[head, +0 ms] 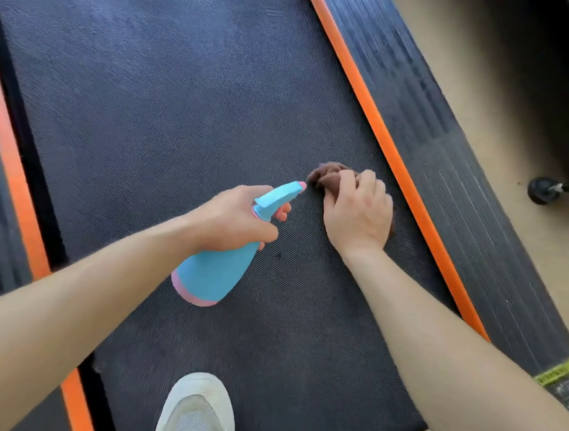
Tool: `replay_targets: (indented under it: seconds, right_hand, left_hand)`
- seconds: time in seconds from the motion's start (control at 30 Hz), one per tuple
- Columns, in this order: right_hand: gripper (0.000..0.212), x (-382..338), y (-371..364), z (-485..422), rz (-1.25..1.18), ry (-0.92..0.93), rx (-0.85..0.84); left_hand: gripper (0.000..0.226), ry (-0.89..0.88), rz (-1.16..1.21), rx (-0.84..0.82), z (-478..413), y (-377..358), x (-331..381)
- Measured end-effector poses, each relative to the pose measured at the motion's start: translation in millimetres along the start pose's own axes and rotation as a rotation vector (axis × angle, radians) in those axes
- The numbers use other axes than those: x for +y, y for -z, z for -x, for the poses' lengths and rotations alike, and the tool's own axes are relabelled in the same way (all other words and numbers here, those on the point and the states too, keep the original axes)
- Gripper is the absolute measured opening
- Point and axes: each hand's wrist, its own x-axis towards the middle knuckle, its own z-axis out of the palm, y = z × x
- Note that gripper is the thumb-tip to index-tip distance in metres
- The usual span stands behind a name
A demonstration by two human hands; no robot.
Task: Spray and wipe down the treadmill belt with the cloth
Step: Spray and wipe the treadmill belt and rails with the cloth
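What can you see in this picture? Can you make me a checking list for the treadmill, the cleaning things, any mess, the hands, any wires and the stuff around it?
Surface: black bumpy treadmill belt with an orange strip along its right edge; one small dark spot by the bottle.
Job's things: blue and pink spray bottle, nozzle pointing toward the cloth; brown cloth bunched up on the belt.
Clutter: nothing seen.
Hands: left hand grips the bottle's neck; right hand holds the cloth down on the belt.
Cables: nothing seen.
Surroundings: ribbed side rail, tan floor, a small black wheel at the right, a pale shoe on the belt's near end.
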Motion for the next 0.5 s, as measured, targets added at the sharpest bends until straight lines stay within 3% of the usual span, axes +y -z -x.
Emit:
replay_targets:
  seconds: [0.17, 0.33, 0.5]
  right_hand:
    - [0.027, -3, 4, 0, 0.011, -0.013, 0.021]
    - [0.027, 4, 5, 50, 0.044, 0.159, -0.016]
    - [0.027, 4, 4, 46, 0.011, 0.193, -0.021]
  left_hand:
    - [0.038, -0.002, 0.012, -0.005, 8, 3, -8]
    - [0.048, 0.016, 0.023, -0.018, 12, 4, -16]
    - [0.056, 0.009, 0.019, -0.015, 17, 7, -18]
